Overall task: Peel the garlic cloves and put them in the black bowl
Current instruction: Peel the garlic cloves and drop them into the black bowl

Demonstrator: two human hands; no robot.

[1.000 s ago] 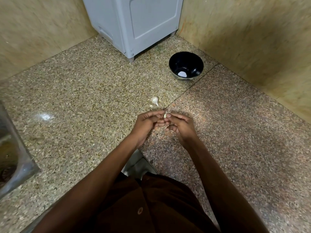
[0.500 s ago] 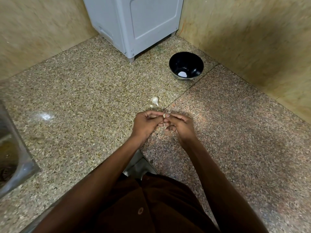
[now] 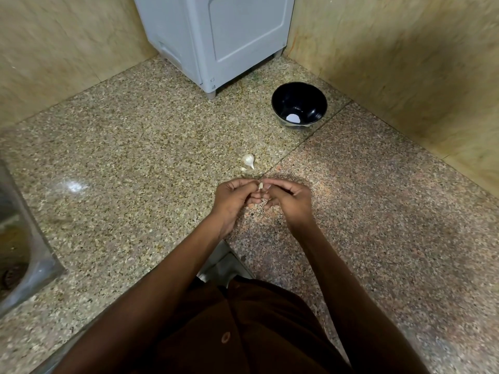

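A small pale garlic clove [image 3: 260,186] is pinched between the fingertips of my left hand [image 3: 235,198] and my right hand [image 3: 289,198], just above the granite counter. Most of the clove is hidden by my fingers. A white piece of garlic [image 3: 248,160] with a pointed tail lies on the counter just beyond my hands, and a tiny clove [image 3: 243,169] lies beside it. The black bowl [image 3: 299,104] stands farther back to the right, near the wall corner, with a bright white spot in its bottom.
A grey appliance [image 3: 216,39] stands in the back corner behind the bowl. Beige tiled walls [image 3: 405,63] close off the back and right side. A steel sink [image 3: 19,238] edge shows at the far left. The speckled counter [image 3: 135,157] stretches left of my hands.
My hands stay together in the same spot, with only small finger movements on the clove. Bowl and loose garlic have not moved.
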